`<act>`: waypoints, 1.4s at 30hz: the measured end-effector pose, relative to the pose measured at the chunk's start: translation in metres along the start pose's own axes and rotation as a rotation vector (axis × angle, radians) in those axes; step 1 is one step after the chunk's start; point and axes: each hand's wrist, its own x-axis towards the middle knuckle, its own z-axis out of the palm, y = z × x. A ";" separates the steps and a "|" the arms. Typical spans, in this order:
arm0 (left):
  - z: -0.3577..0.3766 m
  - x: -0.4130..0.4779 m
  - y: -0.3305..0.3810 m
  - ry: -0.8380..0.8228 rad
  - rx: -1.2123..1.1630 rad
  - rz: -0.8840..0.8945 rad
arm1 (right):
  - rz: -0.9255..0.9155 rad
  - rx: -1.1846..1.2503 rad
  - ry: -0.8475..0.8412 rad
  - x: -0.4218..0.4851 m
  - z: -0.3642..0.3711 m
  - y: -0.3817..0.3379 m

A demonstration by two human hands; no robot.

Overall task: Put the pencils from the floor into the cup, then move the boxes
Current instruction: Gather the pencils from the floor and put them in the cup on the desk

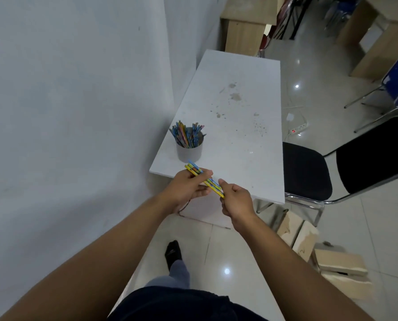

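White wall (66, 100) fills the left side, and pale glossy floor (239, 251) tiles run along the right and below. A white table (239, 147) stands against the wall, its top speckled with stains. A black chair (306, 170) sits just beside the table's right edge. Near the chair's legs, pale boxes (339, 262) lie on the floor in a loose cluster, some touching each other.

Both bare forearms reach forward over the table's near edge. The left hand (186, 188) has its fingers curled round the far half of a bundle of pencils (206, 180), thumb on top. The right hand (237, 200) grips the bundle's near end; its thumb (221, 182) points up along the pencils, and its other fingers are tucked behind the back of the hand, so how tightly they close cannot be told. The bundle, yellow and blue, lies slanted between the two hands, just in front of a grey cup (189, 152).

The cup stands upright near the table's near left corner and holds many coloured pencils fanned out above its rim. A foot in a black sock (173, 251) rests on the floor below the hands.
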 end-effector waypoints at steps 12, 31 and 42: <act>-0.083 0.149 0.109 0.047 0.224 0.143 | 0.130 0.119 -0.021 0.117 0.063 -0.073; -0.074 0.237 0.090 0.295 1.094 0.230 | 0.102 -0.124 -0.113 0.196 0.014 -0.131; -0.069 0.236 0.054 0.408 1.592 0.340 | 0.064 -0.135 -0.156 0.211 0.016 -0.145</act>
